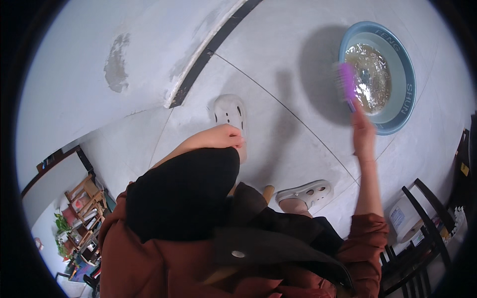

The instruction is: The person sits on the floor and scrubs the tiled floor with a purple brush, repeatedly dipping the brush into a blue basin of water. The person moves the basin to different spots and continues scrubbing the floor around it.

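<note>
My right hand (363, 134) grips the handle of a purple brush (347, 80), blurred by motion, with its bristles facing left. The brush is over the left rim of a round blue plastic basin (409, 70). Murky, glinting water (372, 80) lies in the basin, which stands on the floor. My left hand (225, 137) rests on my black-clad knee (186, 190), fingers curled in with nothing seen in them. Across my lap lies a dark brown, leather-like piece (268, 244) with a round metal stud (238, 254). A rounded wooden end (268, 193) shows between my legs.
My feet wear pale clogs (229, 108) (316, 190) on the grey tiled floor (268, 123). A scuffed white wall (93, 74) with a dark skirting strip (201, 65) runs at upper left. Right stands a black chair (428, 223) by a white container (404, 218). Wooden furniture (87, 197) and plants (61, 223) are left.
</note>
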